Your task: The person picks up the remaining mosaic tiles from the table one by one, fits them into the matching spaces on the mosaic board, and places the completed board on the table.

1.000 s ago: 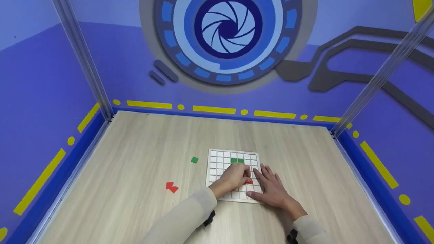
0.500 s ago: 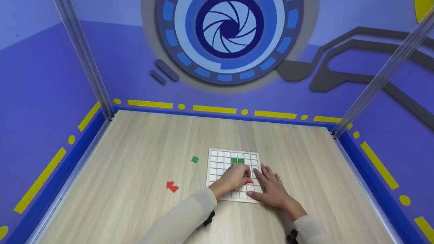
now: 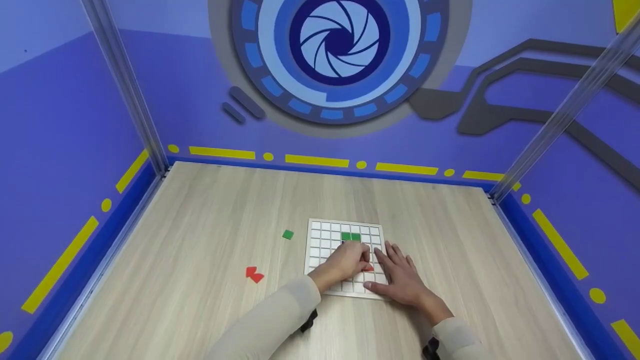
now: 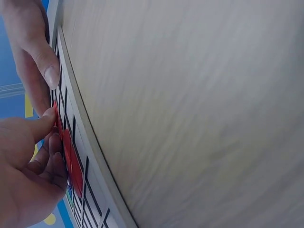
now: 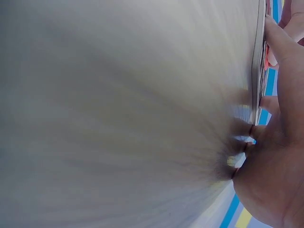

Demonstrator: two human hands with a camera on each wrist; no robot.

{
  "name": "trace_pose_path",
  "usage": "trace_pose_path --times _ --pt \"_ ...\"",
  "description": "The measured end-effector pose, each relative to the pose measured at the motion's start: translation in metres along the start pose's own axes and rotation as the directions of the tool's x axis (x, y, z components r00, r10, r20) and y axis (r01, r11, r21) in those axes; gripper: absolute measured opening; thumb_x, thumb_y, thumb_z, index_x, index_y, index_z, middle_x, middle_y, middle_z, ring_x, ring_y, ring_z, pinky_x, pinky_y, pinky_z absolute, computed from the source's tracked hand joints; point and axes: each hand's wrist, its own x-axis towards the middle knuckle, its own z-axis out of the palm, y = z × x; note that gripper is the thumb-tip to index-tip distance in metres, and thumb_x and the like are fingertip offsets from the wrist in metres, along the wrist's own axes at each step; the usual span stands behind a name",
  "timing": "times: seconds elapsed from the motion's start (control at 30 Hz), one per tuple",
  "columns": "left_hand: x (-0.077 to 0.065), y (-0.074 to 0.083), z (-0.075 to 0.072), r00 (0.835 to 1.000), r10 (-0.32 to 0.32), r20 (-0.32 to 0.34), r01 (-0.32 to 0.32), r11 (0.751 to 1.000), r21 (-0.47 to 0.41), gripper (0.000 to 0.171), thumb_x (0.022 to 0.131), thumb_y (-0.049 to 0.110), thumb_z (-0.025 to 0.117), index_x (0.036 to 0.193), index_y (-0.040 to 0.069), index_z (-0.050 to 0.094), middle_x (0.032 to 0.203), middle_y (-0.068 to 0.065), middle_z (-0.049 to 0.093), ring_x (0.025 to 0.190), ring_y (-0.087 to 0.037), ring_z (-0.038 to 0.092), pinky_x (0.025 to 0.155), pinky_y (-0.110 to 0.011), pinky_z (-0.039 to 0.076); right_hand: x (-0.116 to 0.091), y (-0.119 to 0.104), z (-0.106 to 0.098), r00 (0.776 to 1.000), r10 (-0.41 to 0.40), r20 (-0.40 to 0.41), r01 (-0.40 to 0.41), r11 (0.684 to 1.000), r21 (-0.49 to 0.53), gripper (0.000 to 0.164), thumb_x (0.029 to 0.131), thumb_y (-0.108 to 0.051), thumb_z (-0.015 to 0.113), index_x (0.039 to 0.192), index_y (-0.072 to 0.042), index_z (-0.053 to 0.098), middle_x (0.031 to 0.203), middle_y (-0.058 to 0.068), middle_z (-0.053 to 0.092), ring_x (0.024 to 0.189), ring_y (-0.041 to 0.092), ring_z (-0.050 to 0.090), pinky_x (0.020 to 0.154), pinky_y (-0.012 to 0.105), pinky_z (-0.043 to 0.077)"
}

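A square white grid board (image 3: pixel 314 253) lies flat on the table. My left hand (image 3: pixel 344 261) reaches over its middle, fingers curled, thumb and fingertips pinching a small red tile (image 3: pixel 369 268) at the grid. More red (image 4: pixel 75 173) lies on the squares right beside these fingers in the left wrist view. Green tiles (image 3: pixel 351 236) fill squares near the board's far side, partly covered by the left hand. Spread out at the board's right edge, my right hand (image 3: pixel 404 280) rests its thumb on the near squares; its other fingertips reach the edge and the table beyond.
Left of the board lie a loose green tile (image 3: pixel 288 234) and two red pieces (image 3: pixel 256 277) close together. The wooden table (image 3: pixel 225 210) is enclosed by blue printed walls (image 3: pixel 190 100) with metal posts (image 3: pixel 127 95) at the corners.
The left fingers stay at the red tile with barely any motion. My right hand holds its place on the board's edge, and the loose pieces lie where they were.
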Motion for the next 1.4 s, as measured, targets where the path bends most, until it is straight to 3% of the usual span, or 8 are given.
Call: trace_pose_path --times 0.23,0.47,0.7,0.87,1.1,1.4 --pt "0.002 0.002 0.000 1.000 0.009 0.022 -0.011 0.996 0.084 0.013 0.094 0.013 0.081 0.085 0.013 0.072 0.076 0.011 0.061 0.074 -0.004 0.055 0.068 -0.023 0.047 -0.001 0.000 0.000 1.000 -0.005 -0.005 0.006 1.000 0.014 0.100 0.091 -0.069 0.068 0.166 -0.012 0.035 0.174 0.020 0.016 0.161 0.042 0.009 0.122 0.071 0.007" --pt "0.001 0.002 -0.002 0.998 0.017 0.053 -0.022 0.995 0.096 0.014 0.094 0.005 0.077 0.083 0.013 0.073 0.074 0.011 0.059 0.073 -0.004 0.054 0.067 -0.023 0.046 0.000 0.001 0.000 1.000 0.018 0.019 -0.018 1.000 0.009 0.102 0.091 -0.073 0.066 0.167 -0.015 0.032 0.175 0.018 0.013 0.162 0.039 0.005 0.124 0.068 0.005" --pt "-0.001 0.002 -0.009 1.000 0.009 0.025 -0.010 0.998 0.063 0.009 0.095 0.007 0.078 0.089 0.013 0.074 0.081 0.010 0.062 0.075 -0.003 0.055 0.069 -0.021 0.049 0.000 -0.001 0.001 1.000 0.019 0.016 -0.019 1.000 0.009 0.102 0.090 -0.072 0.067 0.167 -0.014 0.034 0.175 0.018 0.014 0.162 0.040 0.006 0.123 0.069 0.005" --pt "-0.008 -0.002 -0.027 1.000 -0.024 0.015 0.023 1.000 0.012 0.002 0.099 0.012 0.075 0.102 0.013 0.075 0.092 0.008 0.064 0.081 -0.004 0.058 0.074 -0.022 0.052 0.001 -0.001 0.003 0.999 0.031 0.022 -0.032 0.999 0.011 0.102 0.089 -0.074 0.066 0.167 -0.015 0.034 0.176 0.016 0.013 0.162 0.038 0.004 0.124 0.068 0.005" --pt "-0.037 -0.021 -0.068 0.996 -0.092 -0.003 0.092 0.996 -0.012 0.016 0.098 0.021 0.078 0.111 0.014 0.075 0.099 0.006 0.063 0.087 -0.006 0.058 0.079 -0.023 0.053 0.002 -0.002 0.001 0.999 0.043 0.022 -0.043 0.999 0.014 0.104 0.088 -0.075 0.067 0.167 -0.016 0.034 0.176 0.016 0.014 0.162 0.038 0.004 0.124 0.067 0.005" --pt "-0.094 -0.071 -0.119 0.985 -0.142 -0.101 0.141 0.990 -0.012 0.017 0.096 0.017 0.079 0.109 0.006 0.074 0.102 -0.004 0.066 0.093 -0.018 0.062 0.084 -0.036 0.054 0.000 0.000 0.000 0.999 0.036 0.031 -0.036 0.999 0.013 0.105 0.088 -0.076 0.066 0.167 -0.016 0.032 0.176 0.015 0.011 0.163 0.038 0.003 0.125 0.067 0.004"
